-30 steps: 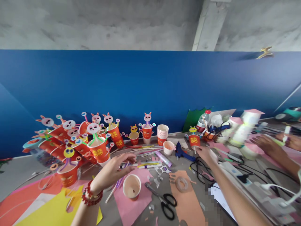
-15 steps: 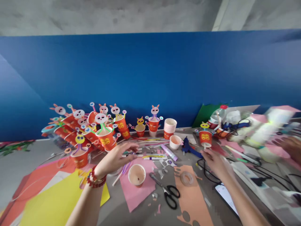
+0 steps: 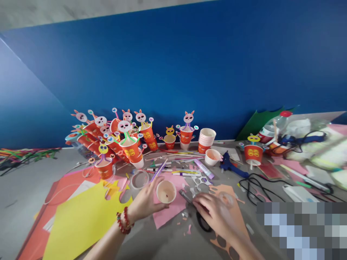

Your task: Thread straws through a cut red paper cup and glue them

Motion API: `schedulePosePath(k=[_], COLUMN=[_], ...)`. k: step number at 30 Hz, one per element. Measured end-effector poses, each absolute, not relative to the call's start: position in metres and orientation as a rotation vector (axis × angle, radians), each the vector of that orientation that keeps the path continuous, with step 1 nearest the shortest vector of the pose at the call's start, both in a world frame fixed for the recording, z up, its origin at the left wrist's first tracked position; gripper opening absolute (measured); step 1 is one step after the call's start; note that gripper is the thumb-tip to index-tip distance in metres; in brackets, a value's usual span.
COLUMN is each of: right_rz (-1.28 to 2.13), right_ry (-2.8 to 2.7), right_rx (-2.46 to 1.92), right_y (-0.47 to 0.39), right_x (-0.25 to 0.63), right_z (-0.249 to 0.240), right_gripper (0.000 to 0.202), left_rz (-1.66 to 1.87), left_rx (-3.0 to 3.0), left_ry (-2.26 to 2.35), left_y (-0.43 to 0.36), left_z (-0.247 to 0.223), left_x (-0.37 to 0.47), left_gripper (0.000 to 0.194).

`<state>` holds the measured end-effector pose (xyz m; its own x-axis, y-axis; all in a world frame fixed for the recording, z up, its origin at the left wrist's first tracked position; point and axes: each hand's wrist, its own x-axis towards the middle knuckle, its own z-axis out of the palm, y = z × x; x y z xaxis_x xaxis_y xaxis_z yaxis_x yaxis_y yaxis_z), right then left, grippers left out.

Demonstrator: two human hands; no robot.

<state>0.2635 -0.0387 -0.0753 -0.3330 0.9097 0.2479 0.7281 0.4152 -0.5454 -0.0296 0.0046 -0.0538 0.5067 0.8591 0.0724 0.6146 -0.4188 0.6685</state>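
Observation:
A paper cup (image 3: 166, 192) with a small hole in its bottom sits on pink paper (image 3: 164, 217). Beside its left side is my left hand (image 3: 148, 200), thumb and fingers apart around the cup's edge; contact is unclear. My right hand (image 3: 210, 209) hovers over the black-handled scissors (image 3: 202, 221), its fingers curled together and partly hiding them; whether it grips anything cannot be made out. Purple straws (image 3: 159, 170) lean just behind my left hand. Farther right, a red cup with a yellow bunny face (image 3: 253, 154) stands on a stick.
Many decorated red cups (image 3: 128, 148) crowd the back left. Stacked cups (image 3: 206, 139), a blue glue gun (image 3: 230, 165) and black cables (image 3: 255, 182) lie toward the right. Yellow paper (image 3: 81, 216) covers the left front; orange paper (image 3: 241, 216) lies at right.
My left hand has come down beside the paper cup. The right hand has moved left from the yellow-faced cup to the scissors. The view has shifted, and the co-worker's hand is out of sight.

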Motion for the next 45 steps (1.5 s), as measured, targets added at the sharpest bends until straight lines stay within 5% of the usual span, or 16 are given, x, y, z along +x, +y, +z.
schedulePosePath(k=[13, 18, 23, 27, 37, 45], right_rz=[0.536, 0.390, 0.401, 0.375, 0.313, 0.806], right_ry=[-2.113, -2.119, -2.092, -2.059, -2.016, -1.752], right_rx=[-1.384, -1.416, -1.417, -1.408, -1.419, -1.231], right_y=[-0.047, -0.039, -0.038, -0.042, -0.042, -0.009], right_x=[0.243, 0.253, 0.260, 0.263, 0.269, 0.250], right_z=[-0.077, -0.082, -0.088, -0.096, -0.078, -0.024], right_gripper=[0.018, 0.019, 0.019, 0.020, 0.022, 0.022], left_rz=[0.870, 0.913, 0.959, 0.687, 0.608, 0.953], left_rx=[2.034, 2.039, 2.159, 2.368, 2.392, 2.219], left_ry=[1.178, 1.021, 1.459, 1.730, 1.747, 1.456], left_y=[-0.007, -0.002, 0.014, 0.023, 0.031, 0.020], left_z=[-0.081, -0.094, -0.068, -0.067, -0.087, -0.024], left_x=[-0.009, -0.023, -0.050, -0.054, -0.055, -0.027], left_gripper=[0.073, 0.096, 0.038, 0.016, 0.009, 0.018])
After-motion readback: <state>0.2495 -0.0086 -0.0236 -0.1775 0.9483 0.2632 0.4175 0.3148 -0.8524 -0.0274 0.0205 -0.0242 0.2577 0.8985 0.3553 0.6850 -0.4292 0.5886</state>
